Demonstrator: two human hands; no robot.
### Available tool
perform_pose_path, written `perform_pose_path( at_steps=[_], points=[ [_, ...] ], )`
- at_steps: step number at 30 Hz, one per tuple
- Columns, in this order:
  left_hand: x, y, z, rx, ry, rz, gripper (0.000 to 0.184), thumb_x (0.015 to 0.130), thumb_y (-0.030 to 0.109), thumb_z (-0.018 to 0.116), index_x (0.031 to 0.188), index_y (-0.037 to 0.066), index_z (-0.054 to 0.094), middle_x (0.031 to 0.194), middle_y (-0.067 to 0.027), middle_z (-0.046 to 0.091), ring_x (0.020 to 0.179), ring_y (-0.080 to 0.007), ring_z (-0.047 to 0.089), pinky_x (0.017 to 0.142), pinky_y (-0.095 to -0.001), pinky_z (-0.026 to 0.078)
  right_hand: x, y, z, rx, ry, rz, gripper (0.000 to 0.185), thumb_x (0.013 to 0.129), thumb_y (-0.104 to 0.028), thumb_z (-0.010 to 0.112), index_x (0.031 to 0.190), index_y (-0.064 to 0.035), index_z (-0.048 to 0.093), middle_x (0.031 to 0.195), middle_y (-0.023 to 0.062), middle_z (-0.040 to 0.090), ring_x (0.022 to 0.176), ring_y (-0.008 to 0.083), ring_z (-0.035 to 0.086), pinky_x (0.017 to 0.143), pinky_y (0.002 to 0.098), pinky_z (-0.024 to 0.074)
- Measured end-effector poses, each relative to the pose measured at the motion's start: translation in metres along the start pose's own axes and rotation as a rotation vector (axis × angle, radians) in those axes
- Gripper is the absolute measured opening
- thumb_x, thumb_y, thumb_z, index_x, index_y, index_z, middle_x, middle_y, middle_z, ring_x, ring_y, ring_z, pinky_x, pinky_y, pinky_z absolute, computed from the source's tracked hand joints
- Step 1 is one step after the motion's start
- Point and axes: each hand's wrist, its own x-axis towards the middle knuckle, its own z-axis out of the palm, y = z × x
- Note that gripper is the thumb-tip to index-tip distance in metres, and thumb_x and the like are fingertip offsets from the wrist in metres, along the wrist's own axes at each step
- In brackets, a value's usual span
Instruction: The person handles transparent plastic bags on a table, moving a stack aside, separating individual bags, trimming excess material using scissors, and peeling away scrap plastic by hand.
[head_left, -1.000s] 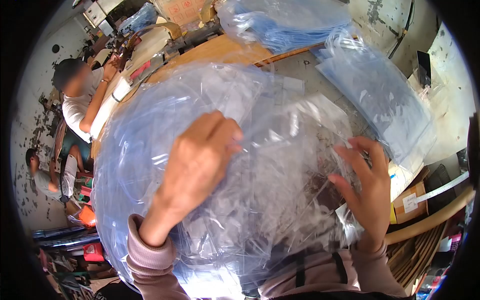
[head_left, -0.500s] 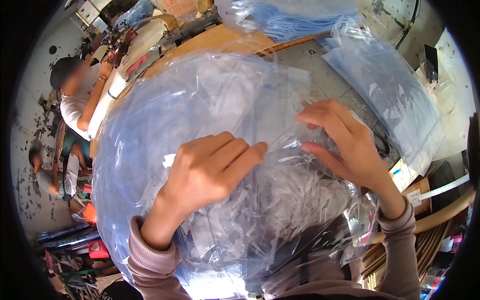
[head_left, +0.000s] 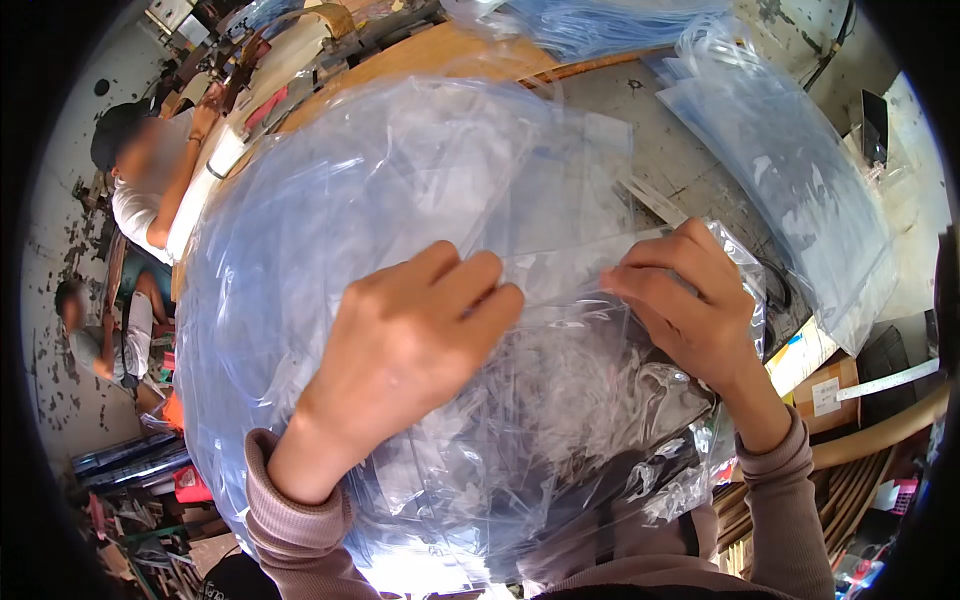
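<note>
A big heap of clear bluish plastic (head_left: pixel 290 240) fills the middle, reaching down over my lap. My left hand (head_left: pixel 410 330) is closed, its fingertips pinching a thin clear plastic sheet (head_left: pixel 575 275) near the heap's centre. On the right, my right hand (head_left: pixel 690 305) pinches the same sheet along its edge, thumb against fingers. The sheet stretches between the two hands. Beyond the right hand, a pale metal blade-like strip (head_left: pixel 652 202) lies on the grey surface, and a black loop (head_left: pixel 778 290) shows to the right of that hand.
Flat clear plastic bags (head_left: pixel 790 190) are stacked at the right, and another bluish stack (head_left: pixel 630 28) lies at the top. A wooden table edge (head_left: pixel 430 62) runs behind the heap. Two people sit at the left, one (head_left: pixel 145 205) in a white shirt. A cardboard box (head_left: pixel 835 385) stands at right.
My right fingers, apart before, have closed on the sheet's edge. The sheet now spans the hands more flatly. The pale strip has come into view beyond the right hand.
</note>
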Motion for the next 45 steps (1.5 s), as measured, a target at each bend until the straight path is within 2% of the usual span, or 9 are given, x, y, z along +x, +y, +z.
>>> perform_pose_path(
  at_steps=[6,9,11,12,20,25,33,40,45],
  points=[
    [-0.006,-0.025,-0.022,-0.129,-0.18,-0.159,0.015,0.067,0.007,0.073,0.07,0.004,0.058,0.068,-0.0065,0.057,0.061,-0.0211,0.059,0.053,-0.0296,0.045,0.006,0.0,-0.001,0.019,0.053,0.08,0.02,0.061,0.0,0.072,0.077,-0.0027,0.062,0.074,0.0056,0.055,0.062,0.0216,0.05,0.051,0.031,0.0406],
    [-0.011,-0.046,-0.029,-0.486,-0.27,-0.253,0.012,0.074,0.004,0.07,0.078,0.001,0.06,0.07,-0.0078,0.063,0.067,-0.0198,0.065,0.057,-0.0273,0.047,0.005,0.0,-0.002,0.044,0.046,0.138,0.018,0.063,0.0,0.073,0.076,-0.0016,0.061,0.072,0.0066,0.055,0.062,0.0226,0.051,0.052,0.0317,0.0411],
    [-0.01,-0.056,-0.038,-0.854,-0.516,-0.575,0.009,0.08,0.001,0.064,0.086,-0.003,0.059,0.076,-0.0094,0.067,0.073,-0.0171,0.067,0.062,-0.0261,0.049,0.005,0.0,-0.002,0.066,0.036,0.169,0.017,0.063,0.0,0.072,0.076,-0.0013,0.061,0.072,0.0071,0.055,0.063,0.0233,0.051,0.052,0.0322,0.0414],
    [-0.014,-0.063,-0.036,-0.968,-0.529,-0.569,0.007,0.086,0.002,0.057,0.089,-0.005,0.056,0.074,-0.0089,0.066,0.072,-0.0164,0.067,0.062,-0.0268,0.05,0.005,0.0,-0.002,0.07,0.039,0.185,0.017,0.064,0.0,0.072,0.076,-0.001,0.061,0.072,0.0076,0.055,0.063,0.024,0.052,0.052,0.0326,0.0418],
    [-0.02,-0.073,-0.031,-1.029,-0.514,-0.517,0.017,0.094,0.012,0.048,0.088,-0.003,0.054,0.077,-0.0098,0.062,0.07,-0.0198,0.068,0.061,-0.0259,0.051,0.003,0.001,0.001,0.065,0.035,0.237,0.012,0.068,0.001,0.069,0.076,-0.0011,0.061,0.073,0.0088,0.056,0.066,0.0261,0.054,0.056,0.0333,0.0435],
    [-0.019,-0.072,-0.033,-1.06,-0.518,-0.607,0.02,0.096,0.014,0.043,0.092,-0.001,0.055,0.076,-0.0106,0.067,0.075,-0.0185,0.067,0.067,-0.0254,0.048,0.002,0.003,-0.006,0.061,-0.156,0.334,0.023,0.069,-0.014,0.073,0.08,-0.0034,0.056,0.081,0.0078,0.057,0.078,0.0267,0.054,0.065,0.0347,0.0431],
    [-0.022,-0.077,-0.025,-1.066,-0.499,-0.562,0.028,0.098,0.023,0.041,0.115,0.002,0.049,0.07,-0.0109,0.066,0.064,-0.0165,0.067,0.053,-0.0181,0.043,0.0,0.009,-0.01,0.115,-0.254,0.217,0.035,0.067,-0.024,0.075,0.086,-0.006,0.053,0.094,0.005,0.058,0.086,0.0265,0.052,0.077,0.0368,0.0377],
    [-0.018,-0.076,-0.028,-1.089,-0.56,-0.583,0.031,0.097,0.025,0.043,0.118,0.004,0.047,0.069,-0.0061,0.066,0.063,-0.0126,0.067,0.046,-0.016,0.039,-0.001,0.007,-0.009,0.039,-0.243,0.233,0.039,0.068,-0.032,0.074,0.09,-0.0063,0.055,0.096,0.006,0.058,0.091,0.0265,0.05,0.079,0.037,0.0352],
    [-0.018,-0.077,-0.028,-1.104,-0.589,-0.619,0.034,0.096,0.032,0.044,0.12,0.007,0.045,0.071,-0.0093,0.067,0.065,-0.0151,0.067,0.043,-0.0186,0.046,-0.003,0.007,-0.005,-0.126,-0.216,0.391,0.045,0.068,-0.038,0.073,0.095,-0.0056,0.057,0.094,0.0071,0.056,0.092,0.0269,0.048,0.081,0.0392,0.0338]
  ],
)
